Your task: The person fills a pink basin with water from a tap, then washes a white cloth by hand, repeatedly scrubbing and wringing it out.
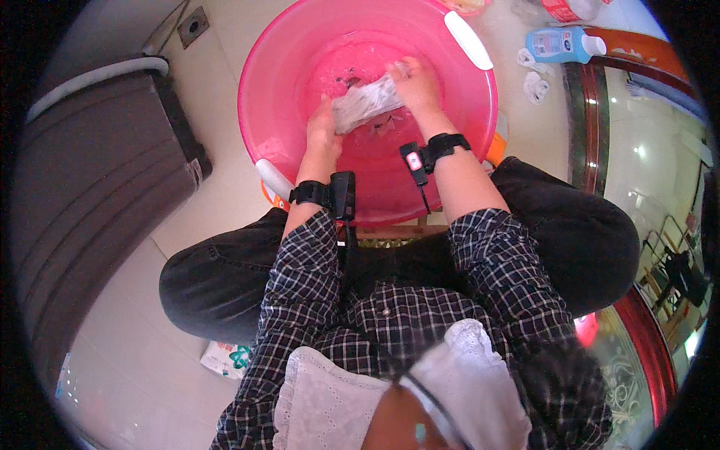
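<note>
A large pink plastic basin with white handles stands on the floor before my knees. Over it, a wet-looking whitish cloth is stretched between both hands. My left hand grips its near left end, and my right hand, slightly blurred, holds the far right end. Shallow water appears to cover the basin's floor, where dark printed patterns show beneath the cloth. Each wrist wears a black strap with a small device.
On the right, a blue bottle with a white cap lies beside crumpled white cloths. A dark ribbed piece of furniture borders the left side. A floor drain sits at the upper left, and a white packet lies by my left knee.
</note>
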`<state>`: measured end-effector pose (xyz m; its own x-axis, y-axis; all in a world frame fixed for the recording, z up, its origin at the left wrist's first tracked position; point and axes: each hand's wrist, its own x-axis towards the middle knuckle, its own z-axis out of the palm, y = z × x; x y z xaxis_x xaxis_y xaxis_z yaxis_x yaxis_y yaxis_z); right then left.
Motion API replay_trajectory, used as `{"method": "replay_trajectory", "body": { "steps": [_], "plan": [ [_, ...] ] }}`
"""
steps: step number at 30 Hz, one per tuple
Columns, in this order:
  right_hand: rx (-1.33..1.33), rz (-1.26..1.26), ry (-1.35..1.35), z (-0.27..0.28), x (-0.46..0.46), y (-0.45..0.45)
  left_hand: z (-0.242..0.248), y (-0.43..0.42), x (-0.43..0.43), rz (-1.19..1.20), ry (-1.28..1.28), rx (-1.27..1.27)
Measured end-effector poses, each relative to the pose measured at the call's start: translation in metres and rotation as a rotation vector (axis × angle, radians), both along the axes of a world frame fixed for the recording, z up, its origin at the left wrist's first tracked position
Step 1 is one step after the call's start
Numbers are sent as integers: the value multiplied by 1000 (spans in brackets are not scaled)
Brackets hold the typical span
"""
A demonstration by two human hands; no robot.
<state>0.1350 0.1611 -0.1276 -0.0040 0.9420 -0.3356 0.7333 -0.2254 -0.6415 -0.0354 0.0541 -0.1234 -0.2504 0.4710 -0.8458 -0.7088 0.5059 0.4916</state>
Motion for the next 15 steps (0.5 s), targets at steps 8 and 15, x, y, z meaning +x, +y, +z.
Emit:
{"method": "replay_trajectory", "body": {
  "steps": [8,15],
  "plan": [
    [-284,434,-166,-10,-11,-52,-68,-56,3,-304,-77,-334],
    [-177,-99,-325,-12,12,-26,-61,-59,-7,-125,66,-351]
  ]
}}
